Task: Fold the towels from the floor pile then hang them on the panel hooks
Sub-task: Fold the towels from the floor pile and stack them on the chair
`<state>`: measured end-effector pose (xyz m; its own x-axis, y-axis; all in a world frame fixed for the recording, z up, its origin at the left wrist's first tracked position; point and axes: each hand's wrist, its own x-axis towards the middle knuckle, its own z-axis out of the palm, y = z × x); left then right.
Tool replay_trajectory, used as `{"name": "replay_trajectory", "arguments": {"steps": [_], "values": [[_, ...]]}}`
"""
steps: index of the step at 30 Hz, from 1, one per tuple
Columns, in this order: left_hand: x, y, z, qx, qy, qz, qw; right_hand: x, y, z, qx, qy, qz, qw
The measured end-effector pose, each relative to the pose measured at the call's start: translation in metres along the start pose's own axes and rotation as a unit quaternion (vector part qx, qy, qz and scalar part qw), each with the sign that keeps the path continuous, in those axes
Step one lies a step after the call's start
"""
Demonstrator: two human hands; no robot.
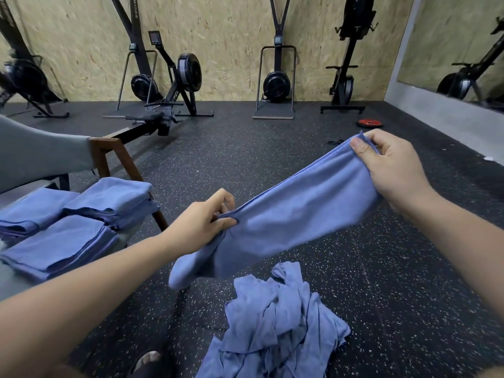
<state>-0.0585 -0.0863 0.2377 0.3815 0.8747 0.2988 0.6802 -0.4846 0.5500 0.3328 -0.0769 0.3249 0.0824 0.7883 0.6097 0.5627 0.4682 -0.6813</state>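
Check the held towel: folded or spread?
Folded lengthwise, apparently: the towel forms a narrow doubled band stretched between the left hand and right hand, each pinching an end.

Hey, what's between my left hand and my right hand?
One blue towel, pinched by the left hand and gripped by the right hand, spans the gap in the head view.

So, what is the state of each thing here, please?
Blue cloth towel in the hands: stretched in air.
Left hand: pinches the towel's lower end.
Right hand: pinches its upper end.
Loose blue towel pile: crumpled, on the speckled floor.
Blue towel stacks: folded, on the grey bench.
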Motion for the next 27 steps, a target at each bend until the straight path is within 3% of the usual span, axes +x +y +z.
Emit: {"name": "replay_trajectory", "arguments": {"steps": [6, 15, 20, 27], "values": [[-0.001, -0.001, 0.01, 0.04, -0.036, 0.049, 0.997, 0.0, -0.007, 0.006, 0.019, -0.011, 0.003, 1.0], [-0.004, -0.007, 0.015, 0.059, -0.063, 0.02, 0.996, 0.001, -0.005, 0.006, 0.01, -0.009, 0.015, 1.0], [-0.004, -0.015, 0.011, 0.097, -0.083, 0.046, 0.991, 0.0, -0.004, 0.008, -0.004, -0.016, 0.01, 1.0], [-0.003, -0.033, 0.002, 0.048, -0.001, -0.072, 0.996, -0.002, 0.002, 0.003, -0.054, -0.02, 0.011, 0.998]]}}
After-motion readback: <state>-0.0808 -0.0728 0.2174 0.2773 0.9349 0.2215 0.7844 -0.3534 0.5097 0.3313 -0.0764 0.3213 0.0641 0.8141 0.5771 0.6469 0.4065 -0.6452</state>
